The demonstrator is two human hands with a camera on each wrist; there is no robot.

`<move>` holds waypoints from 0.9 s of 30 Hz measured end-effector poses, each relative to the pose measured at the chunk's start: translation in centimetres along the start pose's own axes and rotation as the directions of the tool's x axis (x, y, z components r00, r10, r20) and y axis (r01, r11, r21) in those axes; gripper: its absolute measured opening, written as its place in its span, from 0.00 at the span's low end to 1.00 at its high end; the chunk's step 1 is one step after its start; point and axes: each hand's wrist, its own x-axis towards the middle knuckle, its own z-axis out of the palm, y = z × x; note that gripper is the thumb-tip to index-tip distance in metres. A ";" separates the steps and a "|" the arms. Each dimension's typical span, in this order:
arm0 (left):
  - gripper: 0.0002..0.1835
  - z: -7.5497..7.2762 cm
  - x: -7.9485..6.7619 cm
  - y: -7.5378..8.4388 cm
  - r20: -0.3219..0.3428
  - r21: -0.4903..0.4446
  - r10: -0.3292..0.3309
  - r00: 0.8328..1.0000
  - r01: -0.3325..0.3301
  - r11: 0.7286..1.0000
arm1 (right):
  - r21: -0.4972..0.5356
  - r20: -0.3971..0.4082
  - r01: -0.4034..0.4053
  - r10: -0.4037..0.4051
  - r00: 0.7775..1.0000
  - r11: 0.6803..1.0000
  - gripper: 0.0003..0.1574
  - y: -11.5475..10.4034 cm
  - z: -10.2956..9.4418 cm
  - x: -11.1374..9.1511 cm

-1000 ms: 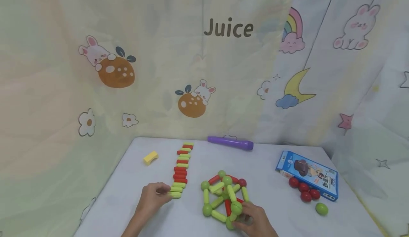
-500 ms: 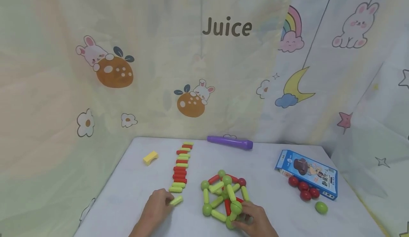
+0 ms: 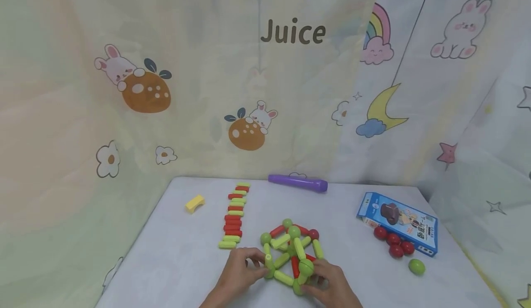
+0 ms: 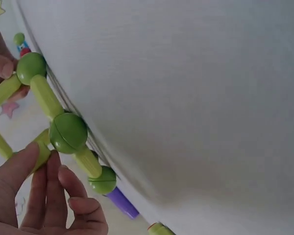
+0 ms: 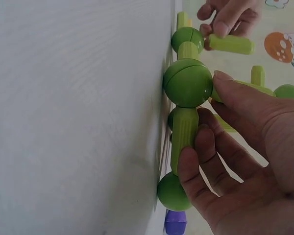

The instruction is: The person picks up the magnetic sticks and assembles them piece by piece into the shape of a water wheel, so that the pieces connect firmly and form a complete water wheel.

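Observation:
A ball-and-rod construction of green and red magnetic-looking sticks and balls stands at the table's front middle; its raised green ball (image 3: 306, 267) is nearest me. My left hand (image 3: 237, 273) pinches a light green rod (image 5: 231, 44) between thumb and fingers, its end right at the front-left green ball (image 4: 68, 132). In the head view this rod points upward over that ball. My right hand (image 3: 331, 281) holds the construction at its front-right corner, thumb and index finger on a green rod beside a ball (image 5: 188, 83), other fingers along another green rod (image 5: 184, 137).
A column of red and green rods (image 3: 233, 222) lies left of the construction, with a yellow arched block (image 3: 195, 204) farther left. A purple stick (image 3: 297, 183) lies at the back. At right are a blue box (image 3: 400, 222), several red balls (image 3: 392, 239) and one green ball (image 3: 416, 266).
My left hand has taken the nearest green rod from the column and carried it right to the construction's front-left ball. My right hand keeps its hold in place.

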 end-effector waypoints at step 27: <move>0.13 3.2 -0.1 1.3 0.063 0.016 0.073 0.995 -0.074 0.997 | -0.159 -0.027 -0.088 0.084 0.996 0.983 0.15 0.5 -2.1 0.1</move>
